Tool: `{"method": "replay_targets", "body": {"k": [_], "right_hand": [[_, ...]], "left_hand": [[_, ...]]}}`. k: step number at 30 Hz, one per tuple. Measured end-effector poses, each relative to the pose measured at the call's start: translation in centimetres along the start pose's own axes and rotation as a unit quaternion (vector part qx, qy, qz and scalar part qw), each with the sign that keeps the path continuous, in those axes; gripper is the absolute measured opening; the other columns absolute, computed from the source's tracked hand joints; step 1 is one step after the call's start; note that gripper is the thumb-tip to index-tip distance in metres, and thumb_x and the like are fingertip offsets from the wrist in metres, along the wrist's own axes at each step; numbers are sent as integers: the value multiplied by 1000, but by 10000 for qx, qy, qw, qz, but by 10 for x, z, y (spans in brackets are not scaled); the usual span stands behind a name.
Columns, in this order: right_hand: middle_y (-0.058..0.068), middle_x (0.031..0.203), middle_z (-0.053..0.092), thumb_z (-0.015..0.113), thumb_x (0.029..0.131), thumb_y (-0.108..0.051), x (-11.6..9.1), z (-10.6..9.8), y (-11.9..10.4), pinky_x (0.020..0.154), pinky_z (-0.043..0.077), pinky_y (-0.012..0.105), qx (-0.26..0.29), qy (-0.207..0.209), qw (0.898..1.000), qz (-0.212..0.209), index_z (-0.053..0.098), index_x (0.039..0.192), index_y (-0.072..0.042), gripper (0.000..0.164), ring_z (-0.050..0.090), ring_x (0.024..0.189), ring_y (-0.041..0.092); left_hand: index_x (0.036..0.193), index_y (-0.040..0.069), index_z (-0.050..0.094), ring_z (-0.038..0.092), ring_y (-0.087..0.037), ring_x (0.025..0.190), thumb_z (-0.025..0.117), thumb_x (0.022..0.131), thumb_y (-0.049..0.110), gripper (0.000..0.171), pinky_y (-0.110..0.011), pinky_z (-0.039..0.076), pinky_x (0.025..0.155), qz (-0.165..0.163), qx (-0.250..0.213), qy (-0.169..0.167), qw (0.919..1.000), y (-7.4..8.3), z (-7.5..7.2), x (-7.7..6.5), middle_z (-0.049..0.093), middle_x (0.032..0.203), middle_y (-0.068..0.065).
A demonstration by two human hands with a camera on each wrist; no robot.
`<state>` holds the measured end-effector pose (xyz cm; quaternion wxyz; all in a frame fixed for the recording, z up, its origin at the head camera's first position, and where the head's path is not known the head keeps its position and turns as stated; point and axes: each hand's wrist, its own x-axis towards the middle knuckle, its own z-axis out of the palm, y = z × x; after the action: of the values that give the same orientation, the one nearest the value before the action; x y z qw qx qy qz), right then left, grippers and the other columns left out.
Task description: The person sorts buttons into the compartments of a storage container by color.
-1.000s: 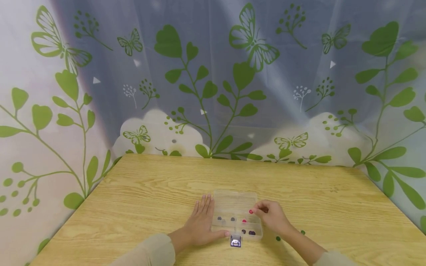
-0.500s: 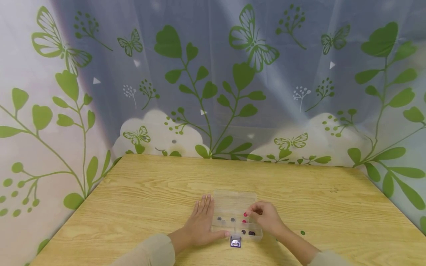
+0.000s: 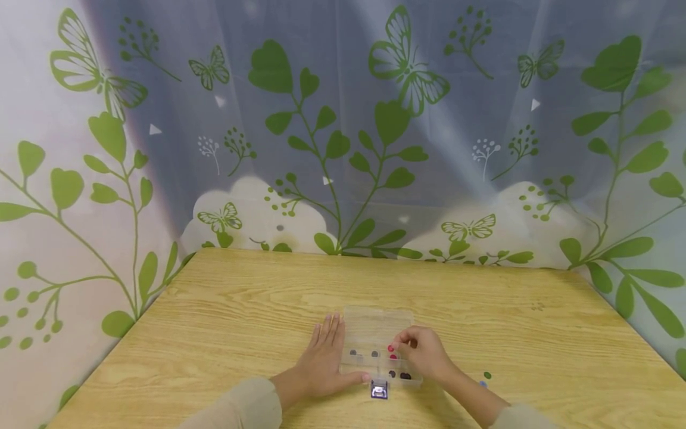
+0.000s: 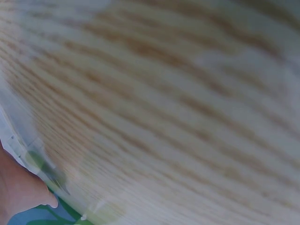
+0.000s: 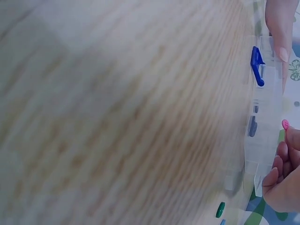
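Observation:
My right hand (image 3: 426,353) pinches a small red button (image 3: 390,348) between thumb and fingertips, over a clear divided plastic box (image 3: 370,322) with its lid folded back. In the right wrist view that button (image 5: 285,124) looks pink and sits at the fingertips. Another red button (image 3: 393,357) lies in a compartment just below it. Several dark buttons (image 3: 405,376) lie in the front right compartment, and grey ones (image 3: 374,354) farther left. My left hand (image 3: 324,360) rests with straight fingers along the box's left side, its thumb at the front edge.
A green button (image 3: 487,375) and a blue one (image 3: 483,384) lie on the wooden table (image 3: 241,310) by my right forearm. A blue clasp (image 5: 256,65) sticks out from the box's front. Behind the table hangs a patterned curtain (image 3: 343,119).
My right hand has moved left and slightly down, bringing the red button from the box's right side to above the other red one. The left hand has stayed still.

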<state>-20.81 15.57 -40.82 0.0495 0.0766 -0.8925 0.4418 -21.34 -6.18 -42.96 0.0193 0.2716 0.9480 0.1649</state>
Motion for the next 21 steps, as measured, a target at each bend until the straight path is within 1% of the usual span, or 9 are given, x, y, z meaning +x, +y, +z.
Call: {"method": "replay_targets", "body": {"k": [5, 11, 17, 21], "right_hand": [[2, 66, 60, 65, 81, -1, 0, -1, 0, 50, 34, 16, -22, -151, 9997, -188, 67, 73, -3, 8, 38, 57, 5], [2, 67, 61, 68, 80, -3, -2, -2, 0, 51, 35, 17, -57, -256, 9990, -368, 68, 74, -3, 6, 39, 58, 3], [1, 69, 60, 68, 79, -2, -2, -2, 0, 52, 36, 17, -178, -247, 9990, -334, 68, 73, -4, 7, 40, 59, 4], [1, 69, 60, 67, 80, -2, -2, -3, 1, 51, 36, 17, -86, -252, 9993, -262, 68, 74, -2, 6, 40, 59, 4]], "left_hand": [[145, -9, 12, 5, -39, 143, 45, 82, 70, 106, -49, 10, 117, 5, 18, 19, 10000, 0, 0, 0, 6, 153, -26], [145, -9, 12, 5, -39, 143, 44, 82, 70, 106, -49, 10, 117, 5, 22, 1, 10000, 0, 0, 0, 5, 153, -26], [145, -8, 11, 4, -38, 143, 44, 82, 70, 106, -49, 9, 117, 1, 1, -9, 10000, -1, 1, 0, 5, 153, -26], [145, -8, 10, 4, -38, 143, 44, 82, 71, 107, -49, 9, 117, 0, -52, -14, 10000, -1, 1, 0, 4, 153, -26]]}}
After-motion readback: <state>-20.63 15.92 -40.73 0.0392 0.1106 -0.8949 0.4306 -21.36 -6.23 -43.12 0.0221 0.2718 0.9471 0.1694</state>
